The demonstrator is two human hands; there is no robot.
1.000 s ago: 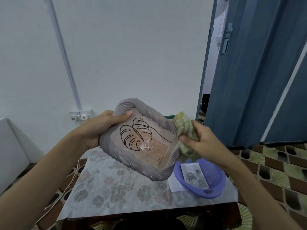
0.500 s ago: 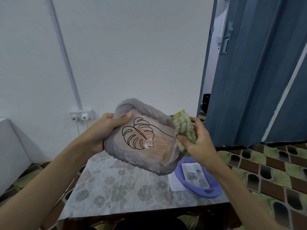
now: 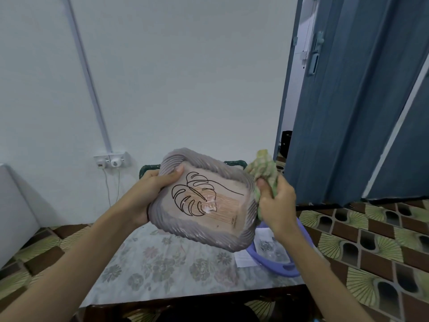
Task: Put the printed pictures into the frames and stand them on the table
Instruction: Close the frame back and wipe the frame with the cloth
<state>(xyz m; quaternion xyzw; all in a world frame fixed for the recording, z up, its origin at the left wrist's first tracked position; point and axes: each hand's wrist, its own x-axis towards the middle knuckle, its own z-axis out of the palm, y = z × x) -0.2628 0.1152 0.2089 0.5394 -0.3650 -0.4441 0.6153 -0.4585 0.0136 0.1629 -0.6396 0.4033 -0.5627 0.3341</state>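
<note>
Soft, even indoor light; glare on the frame glass (image 3: pixel 210 205); edges bowed.

Two bare forearms, no sleeves in view, left hand (image 3: pixel 148 194) and right hand (image 3: pixel 276 203) without rings, watch or gloves

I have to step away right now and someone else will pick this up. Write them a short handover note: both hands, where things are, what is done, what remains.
Left hand: grips the left edge of the grey rope-rimmed picture frame, held tilted above the floral-clothed table, thumb on its front.
Right hand: grips a crumpled green-and-yellow checked cloth against the frame's right rim.
The frame already shows a leaf line-drawing print with a whitish smear at its middle.
The purple plastic basin on the table's right side holds another printed sheet; a white paper lies beside it.
Done: one print framed.
Left: stand this frame on the table, frame the rest.
</note>
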